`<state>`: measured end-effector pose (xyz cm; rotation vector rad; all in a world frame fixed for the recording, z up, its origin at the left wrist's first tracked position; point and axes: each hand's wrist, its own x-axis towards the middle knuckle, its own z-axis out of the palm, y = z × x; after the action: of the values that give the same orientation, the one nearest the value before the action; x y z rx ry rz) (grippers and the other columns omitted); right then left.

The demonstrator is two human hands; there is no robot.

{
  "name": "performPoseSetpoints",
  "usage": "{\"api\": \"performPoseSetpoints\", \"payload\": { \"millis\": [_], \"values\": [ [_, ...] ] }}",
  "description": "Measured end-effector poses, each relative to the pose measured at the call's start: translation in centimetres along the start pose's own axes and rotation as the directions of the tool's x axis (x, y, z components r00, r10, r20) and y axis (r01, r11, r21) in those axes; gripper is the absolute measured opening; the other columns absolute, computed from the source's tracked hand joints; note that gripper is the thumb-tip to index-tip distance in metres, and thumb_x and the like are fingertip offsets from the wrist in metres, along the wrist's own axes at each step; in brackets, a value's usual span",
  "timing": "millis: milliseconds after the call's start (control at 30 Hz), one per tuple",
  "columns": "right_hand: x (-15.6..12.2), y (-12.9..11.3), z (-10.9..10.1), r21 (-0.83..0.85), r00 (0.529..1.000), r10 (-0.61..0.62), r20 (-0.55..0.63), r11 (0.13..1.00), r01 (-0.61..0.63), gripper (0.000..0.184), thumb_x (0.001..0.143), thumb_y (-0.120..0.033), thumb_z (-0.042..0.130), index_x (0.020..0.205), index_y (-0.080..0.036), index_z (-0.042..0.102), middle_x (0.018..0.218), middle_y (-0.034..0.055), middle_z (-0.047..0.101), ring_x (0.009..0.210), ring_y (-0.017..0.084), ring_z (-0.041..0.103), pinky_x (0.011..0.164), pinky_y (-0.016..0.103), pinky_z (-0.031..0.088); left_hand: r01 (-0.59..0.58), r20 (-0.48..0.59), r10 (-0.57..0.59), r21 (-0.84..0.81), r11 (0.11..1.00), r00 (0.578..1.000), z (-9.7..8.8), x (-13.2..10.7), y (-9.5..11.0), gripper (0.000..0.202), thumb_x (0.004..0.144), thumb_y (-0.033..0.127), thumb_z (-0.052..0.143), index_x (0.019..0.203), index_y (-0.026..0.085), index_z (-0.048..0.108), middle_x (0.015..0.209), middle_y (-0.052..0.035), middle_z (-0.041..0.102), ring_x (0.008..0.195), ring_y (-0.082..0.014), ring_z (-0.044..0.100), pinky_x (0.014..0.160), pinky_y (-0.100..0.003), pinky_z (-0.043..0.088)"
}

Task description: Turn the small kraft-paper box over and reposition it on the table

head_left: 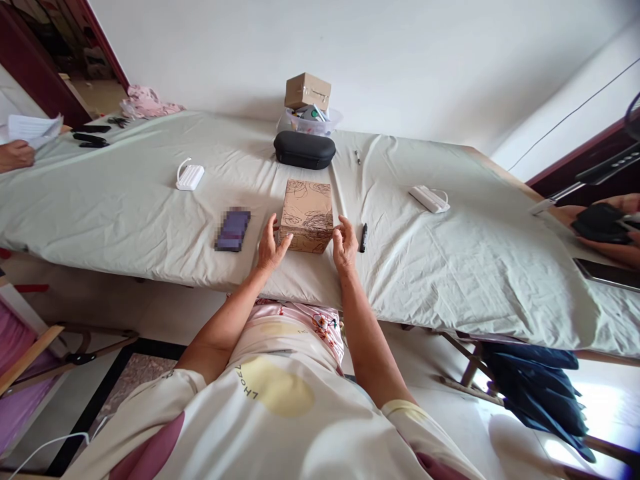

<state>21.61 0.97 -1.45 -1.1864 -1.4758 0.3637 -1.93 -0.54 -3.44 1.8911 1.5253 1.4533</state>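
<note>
A brown cardboard box (307, 213) printed with dark flower outlines stands near the front edge of the cloth-covered table (125, 207). My left hand (271, 247) rests against its left front corner, fingers spread and thumb touching the box. My right hand (345, 244) hovers by the right front corner with loosely curled, parted fingers, holding nothing. A black marker (363, 237) lies just right of my right hand.
Left of the box lies a dark phone (233, 229) and a white charger (190, 177). Behind it sit a black case (305, 149), a clear tub (310, 122) and a taped box (307, 91). Another white charger (429, 198) lies right. Other people's hands show at both edges.
</note>
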Motion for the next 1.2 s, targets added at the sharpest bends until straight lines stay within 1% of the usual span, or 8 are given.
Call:
{"api": "performPoseSetpoints", "payload": {
  "millis": [233,433,533,633,767,900,1067,1200],
  "values": [
    [-0.5,-1.0,0.3,0.010,0.989,-0.091,0.120,0.996,0.090,0.070,0.101,-0.078,0.046,0.136,-0.023,0.071,0.102,0.0078,0.071,0.086,0.020,0.067,0.082,0.036,0.061,-0.102,-0.093,0.109,0.074,0.992,0.990,0.0,-0.1,0.4,0.073,0.105,0.064,0.049,0.160,0.015,0.045,0.162,-0.0238,0.053,0.158,-0.0337,0.047,0.134,-0.049,0.036],
    [-1.9,-2.2,1.3,-0.061,0.932,-0.272,0.239,0.954,0.294,0.060,0.106,-0.066,0.046,0.135,-0.022,0.073,0.096,0.0093,0.072,0.078,0.019,0.067,0.078,0.035,0.064,-0.027,-0.097,0.045,0.180,0.983,0.994,-0.3,-0.1,1.1,0.086,0.102,0.074,0.049,0.165,0.015,0.046,0.179,-0.0266,0.026,0.168,-0.0430,0.028,0.136,-0.060,0.026],
    [-2.3,-2.4,1.9,-0.073,0.892,-0.325,0.314,0.928,0.364,0.055,0.109,-0.058,0.042,0.137,-0.023,0.074,0.105,0.0128,0.075,0.088,0.022,0.072,0.087,0.038,0.065,-0.077,-0.056,0.093,0.243,0.967,0.994,0.1,-0.5,1.8,0.080,0.102,0.072,0.052,0.162,0.020,0.054,0.182,-0.0230,0.021,0.171,-0.0462,0.018,0.136,-0.068,0.018],
    [-2.4,-2.3,2.4,-0.078,0.886,-0.343,0.311,0.920,0.384,0.052,0.111,-0.054,0.041,0.136,-0.023,0.076,0.110,0.0139,0.077,0.096,0.023,0.074,0.091,0.038,0.065,-0.186,0.018,0.187,0.243,0.952,0.982,0.5,-0.9,2.2,0.070,0.101,0.070,0.057,0.153,0.024,0.063,0.181,-0.0185,0.029,0.172,-0.0426,0.016,0.137,-0.067,0.016],
    [-1.8,-1.7,2.3,-0.131,0.950,-0.247,0.193,0.953,0.274,0.051,0.110,-0.056,0.043,0.131,-0.025,0.078,0.106,0.0113,0.076,0.092,0.022,0.073,0.089,0.036,0.064,-0.245,0.023,0.246,0.210,0.946,0.969,0.9,-0.7,2.1,0.063,0.099,0.068,0.063,0.141,0.022,0.069,0.175,-0.0196,0.039,0.171,-0.0413,0.020,0.138,-0.064,0.020],
    [-0.7,-0.7,1.4,-0.197,0.988,-0.154,-0.032,0.970,0.144,0.055,0.109,-0.061,0.042,0.125,-0.024,0.079,0.098,0.0097,0.075,0.088,0.023,0.071,0.087,0.039,0.063,-0.277,0.026,0.277,0.177,0.944,0.961,0.7,-0.3,1.6,0.051,0.105,0.059,0.054,0.135,0.020,0.071,0.170,-0.0192,0.047,0.171,-0.0372,0.024,0.138,-0.063,0.026],
    [0.3,0.2,-0.1,-0.176,0.954,-0.064,-0.292,0.984,0.012,0.055,0.107,-0.064,0.044,0.117,-0.023,0.079,0.102,0.0101,0.075,0.094,0.023,0.070,0.092,0.041,0.061,-0.335,0.023,0.335,0.131,0.933,0.942,0.5,-0.2,1.0,0.051,0.109,0.053,0.041,0.132,0.018,0.071,0.169,-0.0194,0.049,0.170,-0.0326,0.028,0.138,-0.057,0.030],
    [0.5,0.9,-0.4,-0.072,0.926,0.062,-0.372,0.993,-0.095,0.057,0.104,-0.066,0.047,0.125,-0.020,0.075,0.092,0.0067,0.070,0.084,0.021,0.065,0.089,0.040,0.058,-0.307,0.017,0.307,0.100,0.946,0.952,0.3,-0.2,1.1,0.051,0.109,0.052,0.041,0.132,0.017,0.070,0.170,-0.0208,0.046,0.168,-0.0326,0.032,0.138,-0.057,0.031]
  ]
}}
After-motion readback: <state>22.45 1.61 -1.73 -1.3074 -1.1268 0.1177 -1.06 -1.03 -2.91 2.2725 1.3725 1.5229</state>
